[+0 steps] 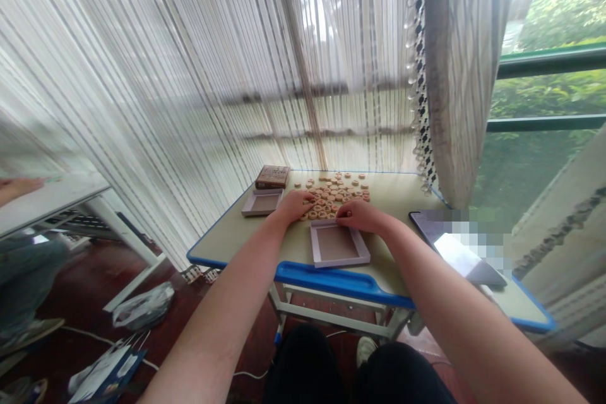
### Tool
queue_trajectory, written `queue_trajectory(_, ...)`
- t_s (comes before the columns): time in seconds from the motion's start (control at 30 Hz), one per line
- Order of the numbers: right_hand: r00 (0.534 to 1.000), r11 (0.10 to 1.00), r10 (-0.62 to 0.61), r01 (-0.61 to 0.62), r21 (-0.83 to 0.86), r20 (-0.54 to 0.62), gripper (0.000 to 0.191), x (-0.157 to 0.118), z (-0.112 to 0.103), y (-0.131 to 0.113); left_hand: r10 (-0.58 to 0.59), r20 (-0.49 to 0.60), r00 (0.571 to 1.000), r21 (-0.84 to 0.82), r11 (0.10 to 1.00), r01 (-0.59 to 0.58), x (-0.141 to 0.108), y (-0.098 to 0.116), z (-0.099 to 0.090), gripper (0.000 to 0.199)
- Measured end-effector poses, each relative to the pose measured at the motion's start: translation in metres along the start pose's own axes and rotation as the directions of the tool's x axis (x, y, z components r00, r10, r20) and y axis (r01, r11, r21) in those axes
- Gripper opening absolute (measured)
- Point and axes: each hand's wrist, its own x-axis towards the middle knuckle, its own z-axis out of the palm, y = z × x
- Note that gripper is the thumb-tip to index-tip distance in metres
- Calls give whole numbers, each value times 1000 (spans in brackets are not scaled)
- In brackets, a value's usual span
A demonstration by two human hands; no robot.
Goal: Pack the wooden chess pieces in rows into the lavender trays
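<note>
Many round wooden Chinese chess pieces [334,192] with carved markings lie scattered over the far middle of the small table. My left hand [293,205] rests at the left side of the pieces, its fingers stretched out and touching some of them. On the other side, my right hand [360,214] has its fingers curled together at the near edge of the pieces, just above the far rim of an open, shallow box tray [341,262]. What those fingers hold, if anything, is hidden. The bottom of this tray shows bare.
A second shallow tray [247,209] and a brown printed box [272,177] sit at the table's back left. A dark tablet-like device [426,227] lies on the right. String curtains [189,76] hang behind. At far left, another person's hand [21,188] rests on a white table [71,199].
</note>
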Motion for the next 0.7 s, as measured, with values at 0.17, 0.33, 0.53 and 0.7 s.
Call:
queue_trajectory(0.17,991,1000,-12,14,11,-130,20,0,5,-7,-35,-204,978,-59,998,24,2,11,1,37)
queue_trajectory(0.33,939,984,116,-65,164,-325,29,7,5,-7,43,-189,981,-193,978,-80,-1,25,3,42)
queue_trajectory(0.53,881,879,314,-130,458,-354,32,15,8,-1,83,-163,983,-288,949,-128,-4,42,0,47)
queue_trajectory(0.7,903,764,363,-148,628,-228,28,16,11,-1,101,-169,980,-317,936,-151,-5,48,-2,45)
